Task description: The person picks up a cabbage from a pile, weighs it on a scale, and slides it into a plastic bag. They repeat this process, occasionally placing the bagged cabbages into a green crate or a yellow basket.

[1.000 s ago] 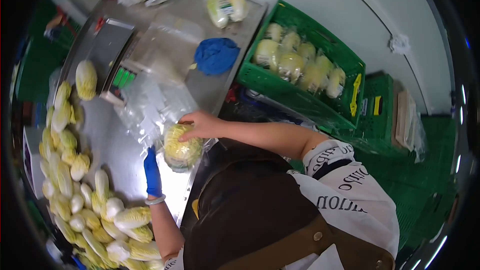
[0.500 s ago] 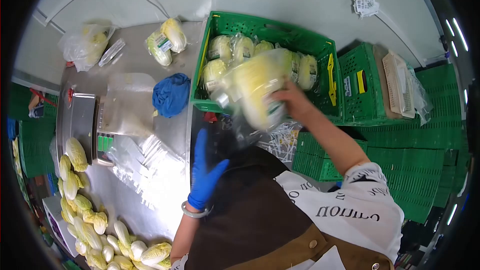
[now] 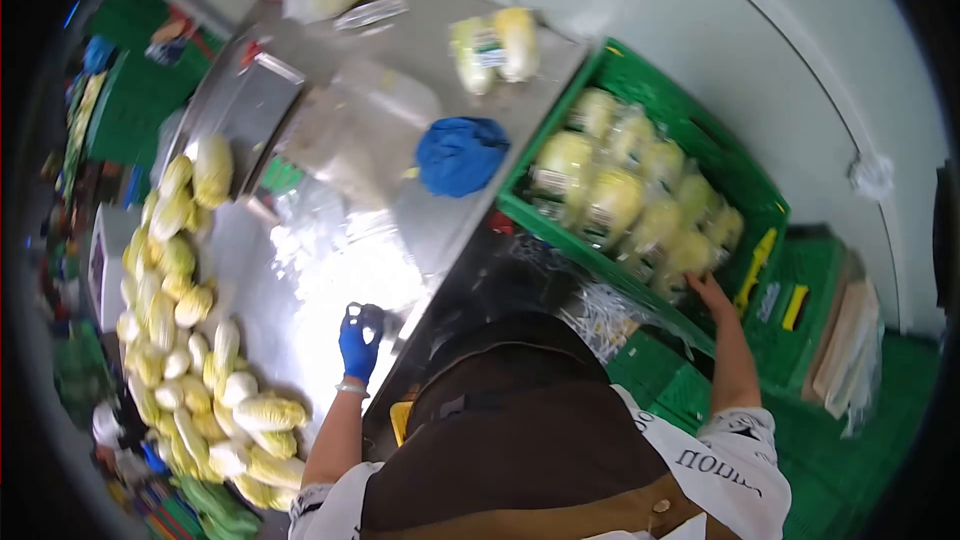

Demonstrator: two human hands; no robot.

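Observation:
My right hand point(image 3: 708, 290), bare, reaches into the near right corner of the green crate point(image 3: 640, 295) and touches a bagged cabbage point(image 3: 690, 252) there. Its fingers are partly spread on the plastic. Several other wrapped cabbages point(image 3: 612, 202) fill the crate in rows. My left hand point(image 3: 360, 345), in a blue glove with a bracelet at the wrist, is over the steel table point(image 3: 250, 285) near its edge. Its fingers are bent; glare and blur hide whether it holds anything. Clear plastic bags point(image 3: 345, 240) lie beyond it.
Loose cabbages point(image 3: 175, 340) are heaped along the table's left side. A blue cloth point(image 3: 462, 156), a bagged cabbage pair point(image 3: 495, 48) and a scale point(image 3: 240, 120) are farther back. Another green crate point(image 3: 795, 310) stands at the right.
The blurred bagged cabbages in my right hand have gone down into the crate. My left hand has moved from beside the apron to over the table. The view has turned.

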